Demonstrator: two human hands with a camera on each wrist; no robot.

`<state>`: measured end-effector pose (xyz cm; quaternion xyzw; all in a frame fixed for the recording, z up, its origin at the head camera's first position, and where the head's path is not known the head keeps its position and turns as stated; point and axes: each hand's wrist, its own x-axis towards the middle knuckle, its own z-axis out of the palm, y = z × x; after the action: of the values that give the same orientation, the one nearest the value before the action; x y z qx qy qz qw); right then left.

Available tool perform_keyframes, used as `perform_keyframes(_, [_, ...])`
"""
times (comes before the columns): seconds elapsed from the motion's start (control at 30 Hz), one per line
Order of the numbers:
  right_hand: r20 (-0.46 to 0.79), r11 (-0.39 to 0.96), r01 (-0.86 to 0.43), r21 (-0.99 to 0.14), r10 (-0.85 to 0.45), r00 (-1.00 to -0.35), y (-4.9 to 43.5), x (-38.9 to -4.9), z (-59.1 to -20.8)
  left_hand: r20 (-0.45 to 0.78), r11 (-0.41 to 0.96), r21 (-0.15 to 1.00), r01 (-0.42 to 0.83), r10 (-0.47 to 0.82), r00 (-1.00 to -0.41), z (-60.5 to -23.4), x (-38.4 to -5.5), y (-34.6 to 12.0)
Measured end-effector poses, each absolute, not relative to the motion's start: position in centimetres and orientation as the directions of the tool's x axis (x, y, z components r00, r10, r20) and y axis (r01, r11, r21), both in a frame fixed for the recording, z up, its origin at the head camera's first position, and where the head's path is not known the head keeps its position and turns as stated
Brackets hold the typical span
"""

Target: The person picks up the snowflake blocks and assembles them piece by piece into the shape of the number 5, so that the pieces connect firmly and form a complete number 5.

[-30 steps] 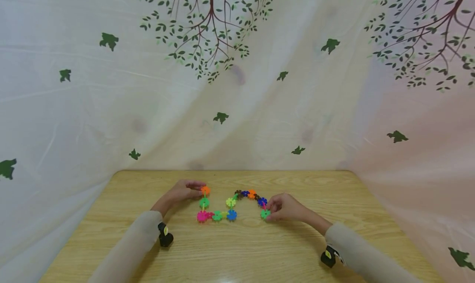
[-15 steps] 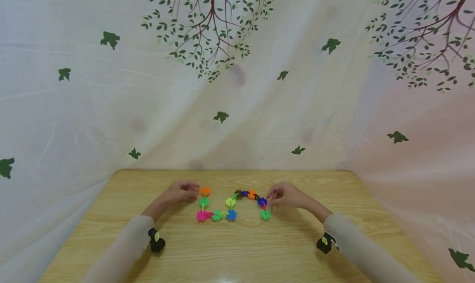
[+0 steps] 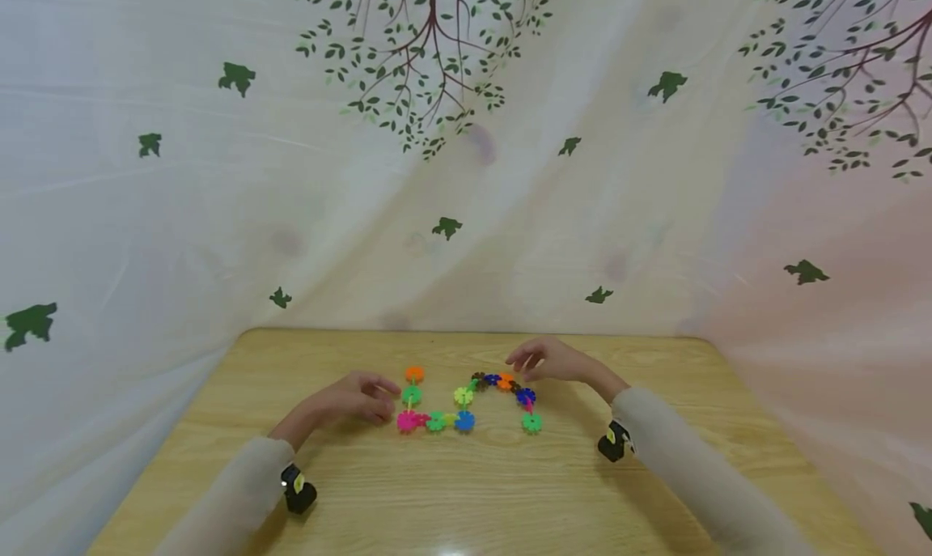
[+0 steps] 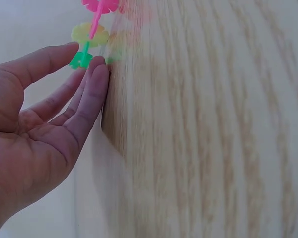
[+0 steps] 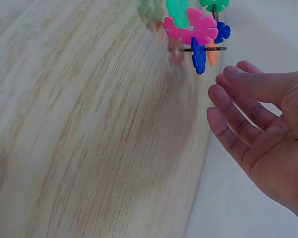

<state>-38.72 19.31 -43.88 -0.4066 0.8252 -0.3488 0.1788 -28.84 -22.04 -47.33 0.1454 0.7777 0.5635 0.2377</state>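
A chain of colourful plastic snowflake discs point(image 3: 435, 422) lies on the wooden table, bent into an L at the left and an arch at the right. My left hand point(image 3: 357, 398) is just left of the chain, beside the green disc point(image 3: 411, 395) and pink corner disc point(image 3: 406, 422), its fingers loosely bent around nothing. Over the far right part of the arch, near the orange disc point(image 3: 506, 382), my right hand point(image 3: 549, 359) hovers with relaxed fingers. In the right wrist view its palm faces a pink disc point(image 5: 193, 29) and a blue disc point(image 5: 199, 57), with a gap between.
The wooden table point(image 3: 451, 491) has rounded far corners. Behind it hangs a pale curtain point(image 3: 364, 216) printed with branches and green leaves. Each wrist carries a small black camera point(image 3: 298, 491).
My right hand has let go of the green end disc and moved away up to the arch's top. My left hand has left the orange disc and come nearer, toward the pink corner.
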Motion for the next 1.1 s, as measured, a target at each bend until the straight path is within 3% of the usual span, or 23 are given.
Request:
perform_keyframes(0.27, [-0.103,0.471,-0.545,-0.693,-0.813,-0.572,18.1,-39.2,-44.3,-0.236,0.321,0.945,-0.061,0.541,-0.807,-47.3,-28.4,-21.1])
perform_keyframes(0.47, [-0.099,0.465,-0.596,-0.655,-0.834,-0.542,17.8,-39.4,-44.4,-0.252,0.289,0.952,-0.099,0.561,-0.789,-47.4,-28.1,-20.5])
perform_keyframes(0.67, [-0.081,0.437,-0.622,-0.649,-0.853,-0.515,17.8,-39.7,-44.5,-0.238,0.302,0.95,-0.079,0.536,-0.81,-47.6,-28.2,-20.3])
perform_keyframes(1.1, [-0.095,0.46,-0.611,-0.645,-0.841,-0.533,18.4,-39.2,-44.1,-0.246,0.262,0.955,-0.139,0.439,-0.864,-47.7,-28.9,-19.9])
